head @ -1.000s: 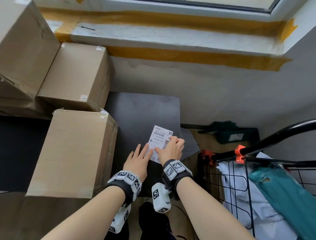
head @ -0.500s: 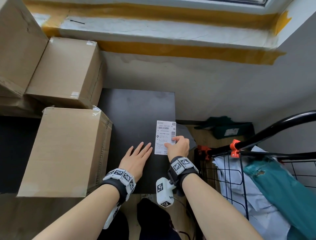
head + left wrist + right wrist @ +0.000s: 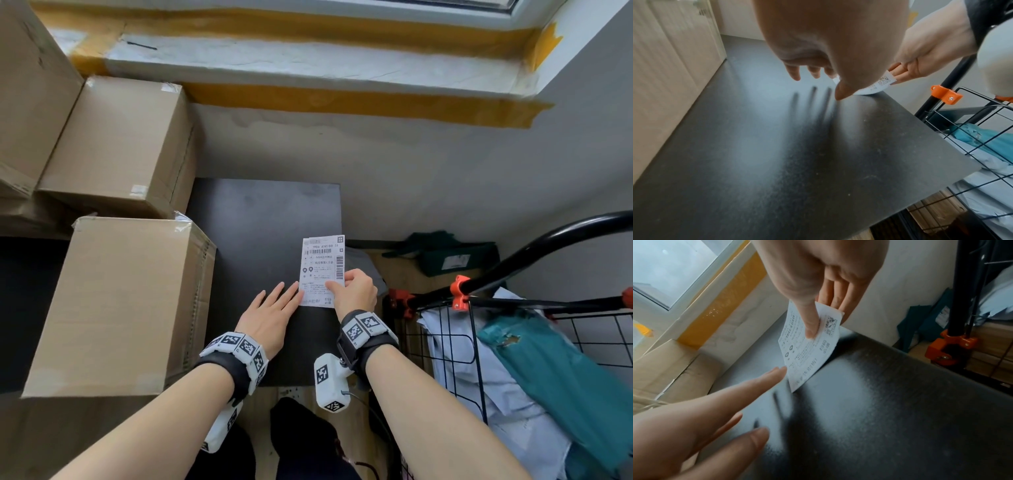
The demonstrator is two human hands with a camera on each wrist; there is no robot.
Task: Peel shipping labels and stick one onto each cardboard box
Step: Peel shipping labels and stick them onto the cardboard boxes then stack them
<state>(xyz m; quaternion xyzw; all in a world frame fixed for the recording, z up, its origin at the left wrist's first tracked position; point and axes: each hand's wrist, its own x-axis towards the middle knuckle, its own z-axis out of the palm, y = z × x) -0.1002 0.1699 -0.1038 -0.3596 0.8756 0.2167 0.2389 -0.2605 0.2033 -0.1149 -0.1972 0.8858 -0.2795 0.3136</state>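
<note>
A white shipping label (image 3: pixel 322 270) (image 3: pixel 809 345) with barcodes is pinched by my right hand (image 3: pixel 352 294) between thumb and fingers, its lower corner touching the black table (image 3: pixel 267 219). My left hand (image 3: pixel 270 315) hovers flat just above the table with straight fingers, the fingertips (image 3: pixel 777 371) right beside the label's left edge. In the left wrist view the label (image 3: pixel 881 82) shows past my palm. A plain cardboard box (image 3: pixel 120 301) stands left of my hands, a second box (image 3: pixel 116 144) behind it, and a third (image 3: pixel 27 85) at the far left.
A black wire cart (image 3: pixel 479 308) with orange clamps (image 3: pixel 459 294) holds pale and teal mailer bags (image 3: pixel 565 377) at the right. A wall and window sill with yellow tape (image 3: pixel 308 61) lie behind the table. A green bag (image 3: pixel 452 257) lies on the floor.
My right hand has turned the label from tilted to nearly upright and shifted it right. My left hand has come off the label and now lies flat beside it.
</note>
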